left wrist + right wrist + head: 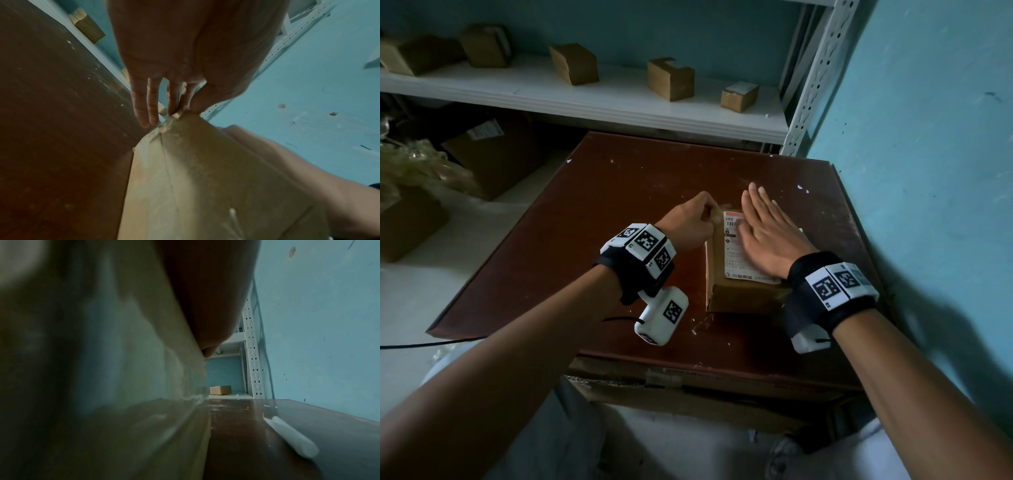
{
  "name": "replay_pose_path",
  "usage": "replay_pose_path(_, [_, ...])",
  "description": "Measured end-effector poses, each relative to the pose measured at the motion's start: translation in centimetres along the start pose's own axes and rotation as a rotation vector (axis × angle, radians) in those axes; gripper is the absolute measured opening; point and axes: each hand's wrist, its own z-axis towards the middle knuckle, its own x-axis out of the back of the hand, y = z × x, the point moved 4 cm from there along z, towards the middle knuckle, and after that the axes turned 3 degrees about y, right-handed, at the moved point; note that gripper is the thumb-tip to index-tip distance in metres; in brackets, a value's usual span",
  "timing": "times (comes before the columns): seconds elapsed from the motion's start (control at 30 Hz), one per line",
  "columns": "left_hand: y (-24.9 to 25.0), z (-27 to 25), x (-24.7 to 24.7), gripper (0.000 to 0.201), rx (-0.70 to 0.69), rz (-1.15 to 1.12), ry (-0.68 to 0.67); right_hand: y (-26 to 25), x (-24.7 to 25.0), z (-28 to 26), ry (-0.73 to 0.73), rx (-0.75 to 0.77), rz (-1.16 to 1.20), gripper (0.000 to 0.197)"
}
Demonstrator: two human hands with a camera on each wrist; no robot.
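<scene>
A brown cardboard box (743, 294) with a white shipping label (734, 255) lies on the dark red-brown table (619, 205). My right hand (767, 233) lies flat on the label, fingers straight, pressing on the box top. My left hand (695, 219) is at the box's far left corner. In the left wrist view its thumb and forefinger (180, 107) pinch a small pale tape tab (176, 115) at that corner of the box (195, 178), the other fingers straight. The right wrist view shows only the box side (123, 386) and the heel of my right hand (209, 296).
A white shelf (585, 99) behind the table carries several small cardboard boxes. A turquoise wall (928, 171) runs along the table's right edge. Larger boxes (493, 154) and plastic wrap sit on the floor at left. A white paper roll (292, 434) lies on the table right of the box.
</scene>
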Motion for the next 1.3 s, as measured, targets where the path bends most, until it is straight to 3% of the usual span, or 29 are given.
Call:
replay_pose_path(0.37, [-0.3, 0.0, 0.0, 0.022, 0.021, 0.016, 0.019, 0.3, -0.6, -2.1, 0.066, 0.047, -0.089, 0.062])
replay_pose_path(0.6, [-0.2, 0.0, 0.0, 0.023, 0.024, 0.011, 0.029, -1.9, -0.6, -3.6, 0.074, 0.159, -0.065, 0.061])
replay_pose_path(0.77, [-0.4, 0.0, 0.0, 0.022, 0.025, 0.033, 0.018, -3.1, -0.7, -3.5, 0.091, 0.155, 0.034, 0.060])
replay_pose_path(1.3, [-0.3, 0.1, -0.1, 0.023, 0.006, 0.017, 0.000, -2.9, -0.6, -1.0, -0.056, 0.100, 0.110, 0.062])
